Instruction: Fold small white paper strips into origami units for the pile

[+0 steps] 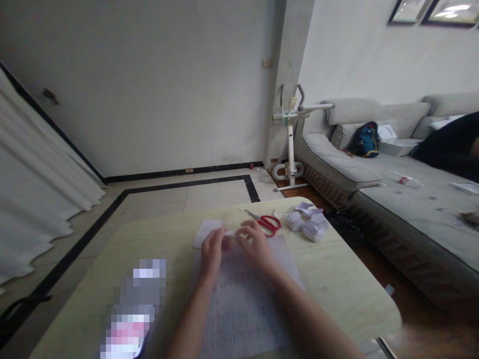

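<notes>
My left hand (pixel 212 248) and my right hand (pixel 255 243) meet above a large printed sheet of paper (pixel 243 309) on the table. Between their fingertips they pinch a small piece of white paper (pixel 231 233), blurred by motion. A blank white slip of paper (pixel 205 232) lies just beyond my left hand. Red-handled scissors (pixel 269 225) rest beyond my right hand, blades partly apart. Crumpled or folded paper pieces (pixel 314 227) sit at the far right corner of the table, along with thin paper scraps near the scissors.
The pale wooden table (pixel 344 279) has rounded corners. A pixelated object (pixel 130 309) lies on its left side. To the right stand a grey sofa (pixel 411 194) with a backpack (pixel 365 139) and a person's dark sleeve (pixel 449 144). An exercise machine (pixel 290 139) is by the wall.
</notes>
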